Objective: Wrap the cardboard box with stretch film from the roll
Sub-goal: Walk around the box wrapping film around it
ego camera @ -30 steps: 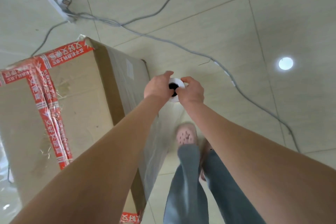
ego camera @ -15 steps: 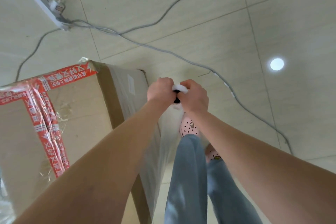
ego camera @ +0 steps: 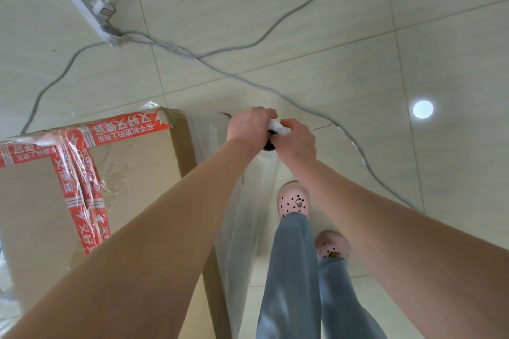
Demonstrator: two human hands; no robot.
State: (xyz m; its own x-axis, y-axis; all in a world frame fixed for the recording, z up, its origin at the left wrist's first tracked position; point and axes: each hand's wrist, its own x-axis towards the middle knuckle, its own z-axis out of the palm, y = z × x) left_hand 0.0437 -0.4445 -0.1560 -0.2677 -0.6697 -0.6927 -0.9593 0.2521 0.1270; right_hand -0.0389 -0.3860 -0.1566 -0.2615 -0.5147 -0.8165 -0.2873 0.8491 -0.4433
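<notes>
Holding the roll (ego camera: 279, 127) up in front of us, we use both hands. Our left hand (ego camera: 249, 126) curls its fingers round the top of the roll from one side. Our right hand (ego camera: 297, 137) curls round it from the other side. Only a small white bit and the dark hole of the roll show between them.

The roll is just past the far corner of the cardboard box (ego camera: 132, 162), up near its top edge. The stretch film (ego camera: 248, 215) hangs down from the roll and lies along the side of the box next to our legs. Some crinkly film also sits over the red tape (ego camera: 82, 187) on top.

We think we are in the middle of wrapping, with one side being covered now. Next we need to take the roll round the far corner and pull the film tight so it lies flat.

The corner looks sharp, so the film could rip there if we tug too hard. Our pink shoes (ego camera: 293, 198) are just beside the box. The floor (ego camera: 413, 36) to our right has open room. But grey cables (ego camera: 275, 91) and a power strip (ego camera: 93, 16) lie past the corner, so we could trip there.
</notes>
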